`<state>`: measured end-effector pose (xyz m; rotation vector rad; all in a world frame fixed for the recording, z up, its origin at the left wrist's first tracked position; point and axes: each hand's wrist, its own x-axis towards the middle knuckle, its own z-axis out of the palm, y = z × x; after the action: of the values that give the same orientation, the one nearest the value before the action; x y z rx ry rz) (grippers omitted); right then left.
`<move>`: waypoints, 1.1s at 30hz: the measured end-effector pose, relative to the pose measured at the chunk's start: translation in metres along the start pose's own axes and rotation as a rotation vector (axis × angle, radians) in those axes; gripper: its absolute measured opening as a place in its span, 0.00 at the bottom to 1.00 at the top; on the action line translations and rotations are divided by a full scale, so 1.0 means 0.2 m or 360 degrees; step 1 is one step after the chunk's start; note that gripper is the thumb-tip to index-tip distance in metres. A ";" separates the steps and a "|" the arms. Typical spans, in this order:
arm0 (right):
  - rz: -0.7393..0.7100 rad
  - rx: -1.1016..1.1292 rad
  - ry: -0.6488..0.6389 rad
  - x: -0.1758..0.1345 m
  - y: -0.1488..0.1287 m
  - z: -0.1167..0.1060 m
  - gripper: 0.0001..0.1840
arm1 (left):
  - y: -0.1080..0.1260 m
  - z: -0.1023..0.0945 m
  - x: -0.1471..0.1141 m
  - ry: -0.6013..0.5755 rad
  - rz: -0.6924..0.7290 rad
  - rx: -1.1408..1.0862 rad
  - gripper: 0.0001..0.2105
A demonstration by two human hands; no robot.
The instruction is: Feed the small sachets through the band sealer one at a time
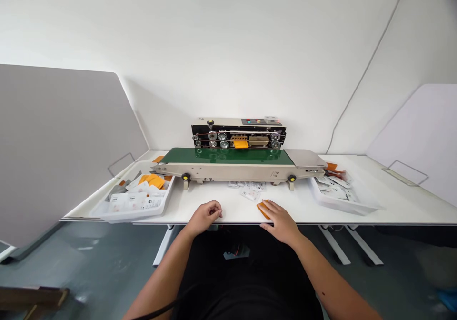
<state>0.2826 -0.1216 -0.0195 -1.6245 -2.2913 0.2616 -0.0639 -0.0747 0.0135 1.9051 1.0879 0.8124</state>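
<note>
Fingers (273, 206), right hand (284, 225) — on orange packet (263, 212) (probably)

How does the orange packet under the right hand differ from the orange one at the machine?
The near packet lies on the table, partly covered by the right hand; the far packet sits at the machine, touched by no hand. The near packet lies slanted; the far packet's front edge runs roughly along the machine. Both are orange.

Near the white counter's (237, 213) front edge, the bare right-hand grip (280, 222) lies over a flat orange packet (263, 210); the bare left-hand grip (204, 217) curls loosely.
</note>
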 end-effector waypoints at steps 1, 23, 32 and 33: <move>0.0028 0.0007 0.0043 -0.01 0.00 0.00 0.37 | 0.00 0.00 0.00 0.0002 0.0006 0.0009 0.08; 0.0688 0.1273 0.1249 0.14 -0.05 0.03 0.25 | -0.01 0.02 0.01 -0.0004 -0.0018 0.0017 0.09; 0.0396 0.1872 0.0551 0.36 -0.34 0.09 0.22 | -0.02 0.00 0.01 -0.0053 0.0006 -0.0111 0.14; 0.0314 0.1836 0.0379 0.37 -0.39 0.11 0.21 | -0.01 -0.01 0.01 -0.0075 0.0022 -0.0149 0.17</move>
<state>0.1842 -0.0771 -0.0037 -1.1214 -1.2999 1.1071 -0.0653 -0.0723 0.0123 1.8462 0.9924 0.8077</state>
